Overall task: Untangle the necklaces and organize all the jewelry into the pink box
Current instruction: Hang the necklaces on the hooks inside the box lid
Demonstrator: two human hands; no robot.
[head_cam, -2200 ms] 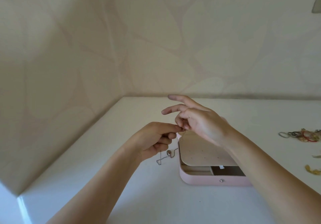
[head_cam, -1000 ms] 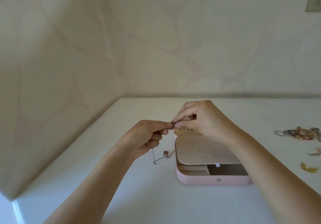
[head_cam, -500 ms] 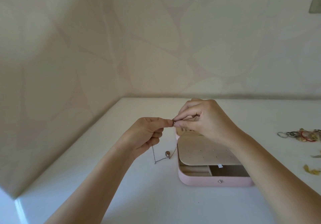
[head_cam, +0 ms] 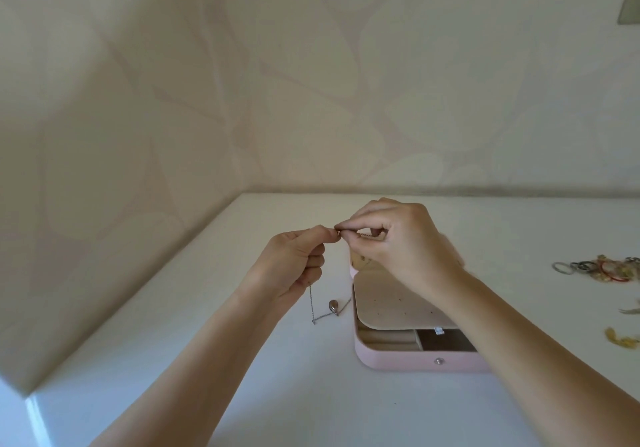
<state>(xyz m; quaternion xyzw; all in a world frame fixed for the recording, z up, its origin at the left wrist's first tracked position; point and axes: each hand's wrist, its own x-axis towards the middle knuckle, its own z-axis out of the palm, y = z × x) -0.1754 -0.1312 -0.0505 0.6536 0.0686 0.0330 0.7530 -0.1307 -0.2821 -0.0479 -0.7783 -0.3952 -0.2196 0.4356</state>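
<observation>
Left hand, right hand: fingers of both pinch necklace chain, near pink box

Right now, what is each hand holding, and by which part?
The left hand and right hand both pinch one thin necklace at its chain ends, held together; the pendant is lower down.

A thin silver necklace is pinched at its top between the fingertips of the left hand and the right hand. Its chain hangs down in a loop carrying a teardrop pendant, just left of the pink box. The box sits open, its beige perforated insert panel tilted up over the compartments. A cluster of rings and bangles and a yellow piece lie well to its right.
</observation>
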